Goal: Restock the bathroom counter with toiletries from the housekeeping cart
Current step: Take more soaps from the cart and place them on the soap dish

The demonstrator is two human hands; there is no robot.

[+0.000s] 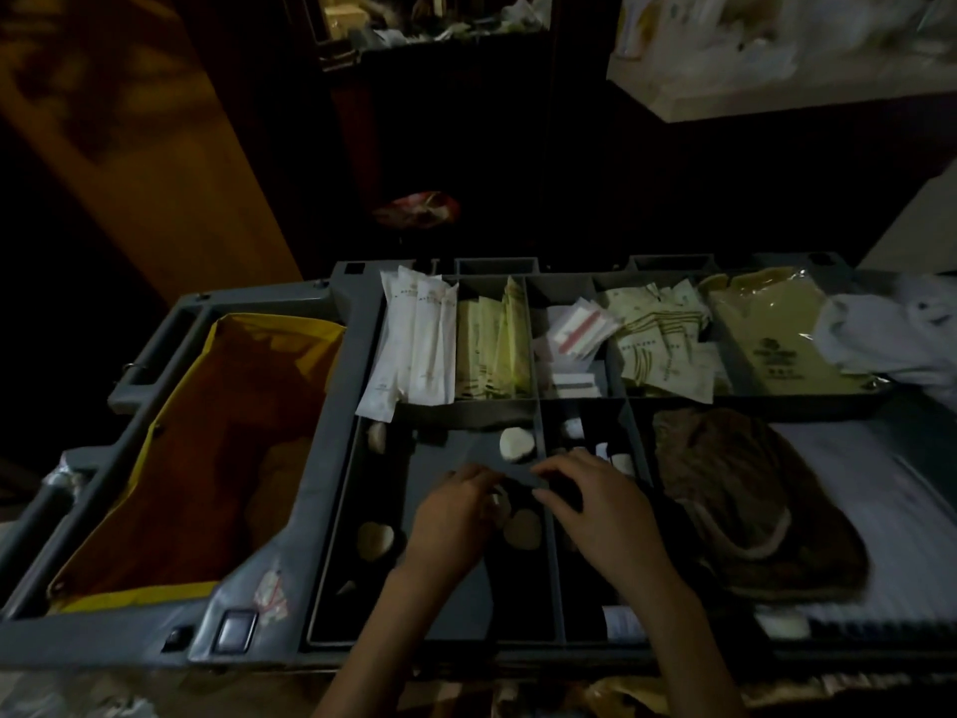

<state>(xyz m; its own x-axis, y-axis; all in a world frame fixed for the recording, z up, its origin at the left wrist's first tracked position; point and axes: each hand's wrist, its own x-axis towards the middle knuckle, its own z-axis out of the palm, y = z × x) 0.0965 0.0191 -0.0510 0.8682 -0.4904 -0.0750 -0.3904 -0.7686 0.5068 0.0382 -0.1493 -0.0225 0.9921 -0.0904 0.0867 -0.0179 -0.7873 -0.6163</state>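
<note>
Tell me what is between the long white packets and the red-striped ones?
The head view shows pale yellow packets, standing upright, between the long white packets and the red-striped packets.

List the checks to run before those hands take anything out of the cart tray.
1. Hands inside the cart tray: ok, the left hand and right hand are over its near compartments.
2. Item within reach: ok, a round white item lies between them.
3. Grip on anything: cannot tell, too dark.
4. Back row stocked: ok, long white packets fill their compartment.
5. Bathroom counter in sight: not ok, out of view.
</note>
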